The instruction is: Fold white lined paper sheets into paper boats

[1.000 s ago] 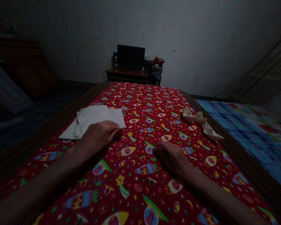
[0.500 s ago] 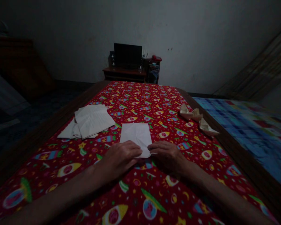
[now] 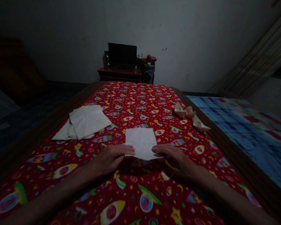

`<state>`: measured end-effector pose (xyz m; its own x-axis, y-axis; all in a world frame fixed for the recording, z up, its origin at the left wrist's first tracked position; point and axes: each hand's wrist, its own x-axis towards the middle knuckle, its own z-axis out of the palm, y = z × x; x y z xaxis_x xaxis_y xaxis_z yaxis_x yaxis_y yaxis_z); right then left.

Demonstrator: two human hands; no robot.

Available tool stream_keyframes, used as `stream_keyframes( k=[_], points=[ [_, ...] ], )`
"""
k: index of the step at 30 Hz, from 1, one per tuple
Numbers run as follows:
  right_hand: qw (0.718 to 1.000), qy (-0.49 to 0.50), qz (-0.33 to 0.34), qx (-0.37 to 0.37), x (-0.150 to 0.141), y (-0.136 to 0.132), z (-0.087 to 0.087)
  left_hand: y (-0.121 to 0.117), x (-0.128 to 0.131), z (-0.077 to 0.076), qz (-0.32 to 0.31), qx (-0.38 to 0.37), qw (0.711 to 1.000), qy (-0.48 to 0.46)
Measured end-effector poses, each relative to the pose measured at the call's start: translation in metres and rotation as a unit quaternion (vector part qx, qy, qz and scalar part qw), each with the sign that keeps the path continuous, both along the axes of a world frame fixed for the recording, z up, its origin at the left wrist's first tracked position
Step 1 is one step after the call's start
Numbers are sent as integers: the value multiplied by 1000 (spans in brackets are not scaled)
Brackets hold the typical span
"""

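A creased white sheet of paper (image 3: 141, 139) lies in front of me, its near edge lifted slightly off the cloth. My left hand (image 3: 115, 156) pinches the near left corner, fingers on top and thumb below. At the near right corner, my right hand (image 3: 174, 156) holds the sheet in a similar grip, its thumb mostly hidden. To the left rests a stack of creased paper sheets (image 3: 90, 120), unevenly piled. On the right stand three folded paper boats, the nearest paper boat (image 3: 200, 125) a little apart from the farther paper boats (image 3: 179, 110).
A red patterned cloth (image 3: 140, 100) covers the long table, with dark wooden edges (image 3: 215, 137) showing. Beyond its far end, a monitor (image 3: 122, 54) stands on a small desk (image 3: 119, 72) by the wall. A bed with a plaid cover (image 3: 215, 115) lies to the right.
My hands have moved apart, from near the middle of the sheet's near edge out to its corners. The sheet has shifted slightly right and nearer. The camera view has turned a little right.
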<state>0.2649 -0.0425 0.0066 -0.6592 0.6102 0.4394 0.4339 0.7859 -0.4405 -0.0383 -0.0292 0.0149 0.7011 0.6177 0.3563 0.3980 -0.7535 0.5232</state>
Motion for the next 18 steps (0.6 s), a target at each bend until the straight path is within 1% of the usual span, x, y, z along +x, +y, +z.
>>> stream_keyframes(
  k=[2, 4, 6, 7, 9, 11, 14, 16, 18],
  points=[
    [998, 19, -36, -50, -5, 5, 0, -1, 2, 0, 30, -12, 999, -1],
    [985, 46, -114, -119, -11, 11, 0, -2, 5, 1, 83, -22, 996, 9],
    [964, 69, -200, -161, -20, 18, 1, -2, 9, 2, 161, -23, 986, 33],
    [957, 69, -230, -162, -24, 21, 3, -2, 12, 2, 203, -19, 978, 46],
    [954, 33, -264, -140, -33, 27, 6, 1, 16, 3, 272, -12, 960, 72],
    [954, -19, -283, -102, -39, 32, 9, 4, 19, 4, 307, -15, 946, 99],
    [945, -96, -308, -55, -43, 38, 12, 10, 20, 5, 307, -6, 937, 166],
    [939, -137, -313, -41, -45, 41, 12, 13, 19, 6, 305, 15, 927, 218],
    [933, -167, -316, -38, -46, 43, 13, 16, 19, 8, 312, 17, 914, 260]
  ],
)
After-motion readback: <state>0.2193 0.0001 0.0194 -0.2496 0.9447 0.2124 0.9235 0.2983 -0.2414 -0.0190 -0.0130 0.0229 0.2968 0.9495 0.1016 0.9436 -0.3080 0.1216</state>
